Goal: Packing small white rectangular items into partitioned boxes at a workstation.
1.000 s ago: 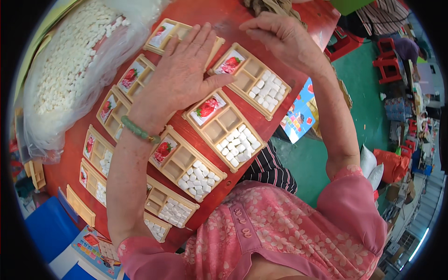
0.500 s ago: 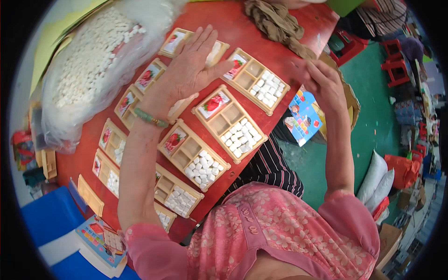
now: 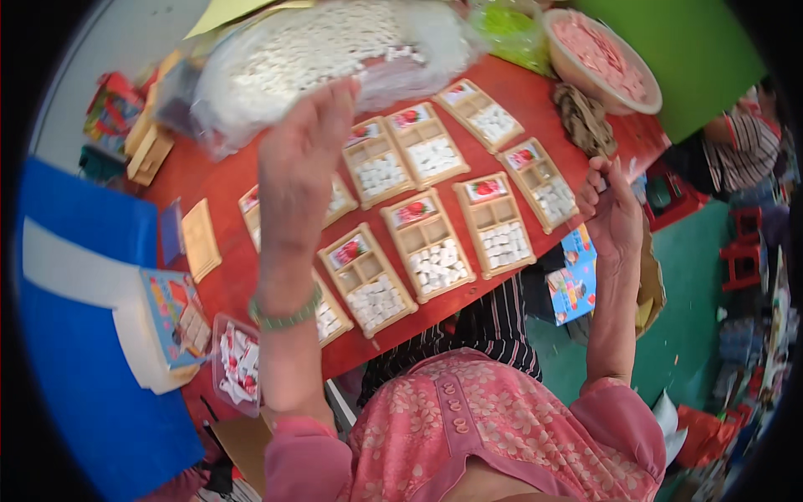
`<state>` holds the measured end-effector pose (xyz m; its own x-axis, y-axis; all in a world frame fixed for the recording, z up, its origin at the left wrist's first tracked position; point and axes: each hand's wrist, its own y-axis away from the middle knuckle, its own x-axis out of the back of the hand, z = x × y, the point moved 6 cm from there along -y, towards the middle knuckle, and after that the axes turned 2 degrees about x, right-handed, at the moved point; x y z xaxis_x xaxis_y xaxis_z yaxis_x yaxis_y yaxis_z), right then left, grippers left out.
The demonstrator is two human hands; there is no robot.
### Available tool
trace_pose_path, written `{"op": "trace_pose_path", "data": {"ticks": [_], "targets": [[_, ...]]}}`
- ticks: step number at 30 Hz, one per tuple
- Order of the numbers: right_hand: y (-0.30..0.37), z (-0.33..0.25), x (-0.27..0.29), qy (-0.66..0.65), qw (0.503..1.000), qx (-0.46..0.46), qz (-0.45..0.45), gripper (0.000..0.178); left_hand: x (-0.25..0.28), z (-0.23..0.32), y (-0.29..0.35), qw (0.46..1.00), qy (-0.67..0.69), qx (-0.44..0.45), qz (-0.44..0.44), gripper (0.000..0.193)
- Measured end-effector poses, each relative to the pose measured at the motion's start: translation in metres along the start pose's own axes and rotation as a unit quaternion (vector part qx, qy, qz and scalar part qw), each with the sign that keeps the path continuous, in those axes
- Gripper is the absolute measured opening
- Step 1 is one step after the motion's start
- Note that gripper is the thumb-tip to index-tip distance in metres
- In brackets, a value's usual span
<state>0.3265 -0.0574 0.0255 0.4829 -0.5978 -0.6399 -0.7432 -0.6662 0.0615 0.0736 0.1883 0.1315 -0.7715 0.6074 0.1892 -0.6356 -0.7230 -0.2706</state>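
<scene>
My left hand, smeared by motion, is raised over the left part of the trays with its fingers stretched out and nothing visible in them. My right hand is held up past the table's right edge, its fingers curled in a pinch; a small pale bit seems to show there, too small to name. Between the hands lie several wooden compartment trays in two rough rows. Each visible one has a strawberry picture card at its far end, small bare compartments, and white blocks in the large near compartment. My left forearm hides part of the left trays.
A clear bag of white blocks lies at the back of the red table. Back right are a bowl of pink pieces and a brown cloth. Leftward lie a flat wooden piece and a plastic box of cards.
The view has swung left, showing the bowl and the card box. My left hand has lifted away from the trays, its spread fingers drawn together. My right hand stays raised and pinched.
</scene>
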Motion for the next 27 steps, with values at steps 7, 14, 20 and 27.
{"op": "trace_pose_path", "data": {"ticks": [7, 14, 20, 27], "targets": [[-0.009, 0.078, -0.072, 0.041, 0.983, -0.149, -0.103, 0.029, 0.048, -0.036, 0.162, 0.995, -0.063, 0.069, 0.034, 0.019], [-0.164, 0.104, -0.201, 0.26, 0.945, 0.02, -0.2, 0.038, 0.051, -0.053, 0.188, 0.993, -0.094, 0.073, 0.012, 0.02], [-0.157, 0.108, -0.253, 0.612, 0.734, 0.118, -0.269, 0.054, 0.05, -0.043, 0.186, 0.997, -0.07, 0.037, 0.008, 0.012], [-0.059, 0.114, -0.209, 0.578, 0.711, -0.006, -0.399, 0.035, 0.094, -0.021, 0.217, 0.995, -0.101, -0.011, -0.014, 0.02]]}}
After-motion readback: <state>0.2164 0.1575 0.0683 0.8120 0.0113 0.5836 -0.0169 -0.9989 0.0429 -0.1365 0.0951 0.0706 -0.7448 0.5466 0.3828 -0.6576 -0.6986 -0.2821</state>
